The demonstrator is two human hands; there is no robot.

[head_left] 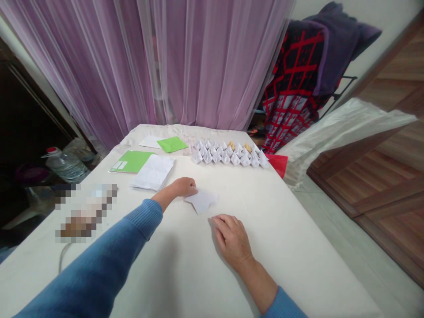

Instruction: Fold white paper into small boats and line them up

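Observation:
My left hand [184, 187] reaches over the middle of the table, its fingers pinched on the edge of a small folded sheet of white paper [199, 202]. The paper's right side looks blurred. Nearer to me, my right hand [232, 238] rests palm down on the white tablecloth, fingers loosely extended and a little apart from the paper. Nothing shows in it. Behind the paper stand rows of white folded paper pieces [226, 156] with pointed tips, and a few yellow bits show among them. A stack of white paper sheets [153, 172] lies left of my left hand.
A green paper pack [132, 161] lies beside the stack, and a green sheet [172, 144] is farther back. Something red [278, 163] sits at the right edge. A pixelated object with a cable [86, 214] lies at left. A water bottle [64, 163] stands beyond the left edge.

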